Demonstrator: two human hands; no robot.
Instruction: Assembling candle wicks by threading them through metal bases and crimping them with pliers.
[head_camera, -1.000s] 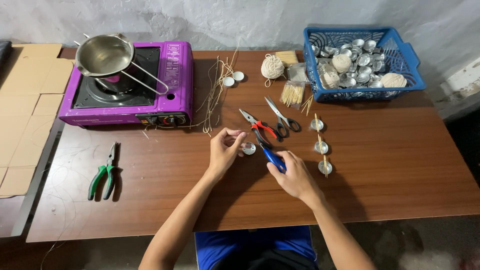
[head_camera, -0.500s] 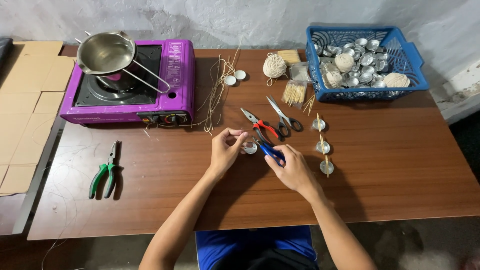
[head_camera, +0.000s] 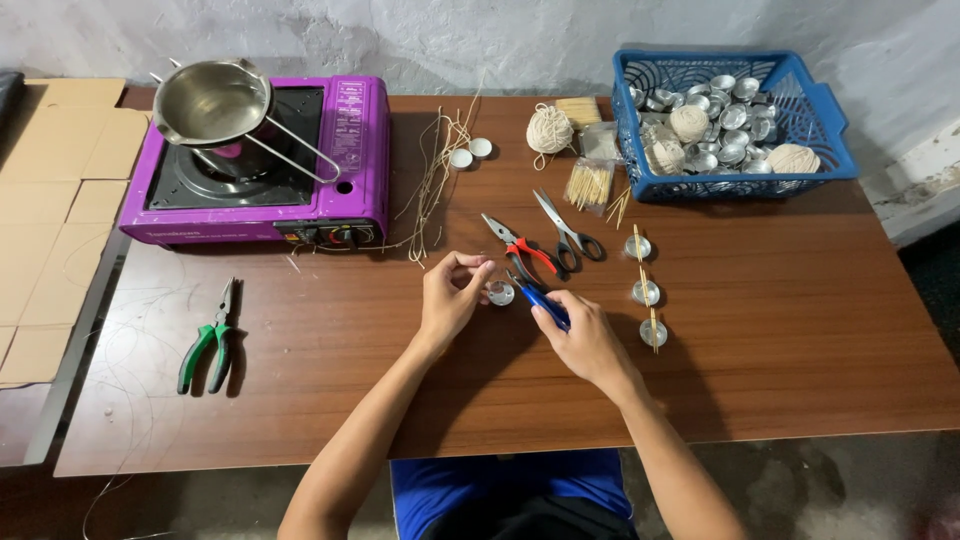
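Can't quite make out what my left hand (head_camera: 452, 296) is pinching, fingertips closed right over the small metal cup (head_camera: 499, 293) on the table, and the working end of the blue-handled tool (head_camera: 537, 299) gripped in my right hand (head_camera: 583, 338) is hidden where it meets that cup. Both forearms angle in from the bottom edge, hands nearly touching mid-table. Around them on the brown wooden table (head_camera: 800, 350): red-handled pliers (head_camera: 523, 250), scissors (head_camera: 567, 232), green pliers (head_camera: 211, 338), a purple stove (head_camera: 340, 170) with a steel pot (head_camera: 210, 100), a blue basket (head_camera: 830, 130), cardboard (head_camera: 55, 200) on the floor.
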